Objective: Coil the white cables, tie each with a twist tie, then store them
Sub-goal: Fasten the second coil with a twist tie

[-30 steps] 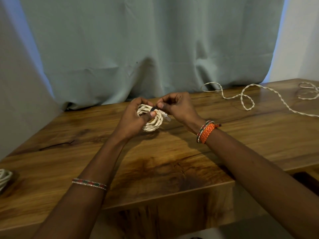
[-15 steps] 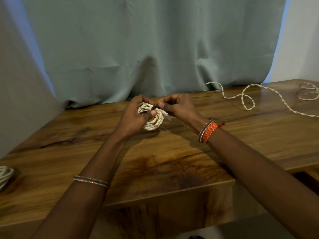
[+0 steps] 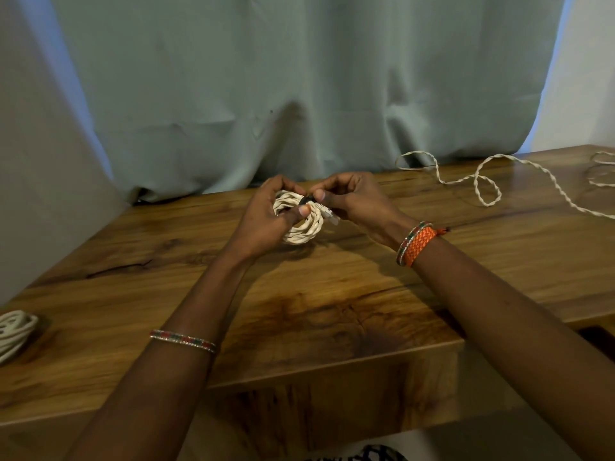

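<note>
A small coil of white braided cable (image 3: 307, 227) is held just above the wooden table (image 3: 332, 294), near its far edge. My left hand (image 3: 266, 217) grips the coil from the left, thumb pressed on its front. My right hand (image 3: 352, 201) pinches a dark twist tie (image 3: 304, 200) at the top of the coil. A clear plug end (image 3: 329, 216) sticks out to the right under my right fingers. A loose white cable (image 3: 482, 184) snakes across the table's far right.
Another coiled white cable (image 3: 15, 331) lies at the table's left edge. A grey-green curtain (image 3: 299, 94) hangs right behind the table. A dark opening (image 3: 599, 337) shows at the lower right beside the table's front edge.
Both hands stay on the coil; the fingers shifted slightly at the twist tie. Nothing else moved.
</note>
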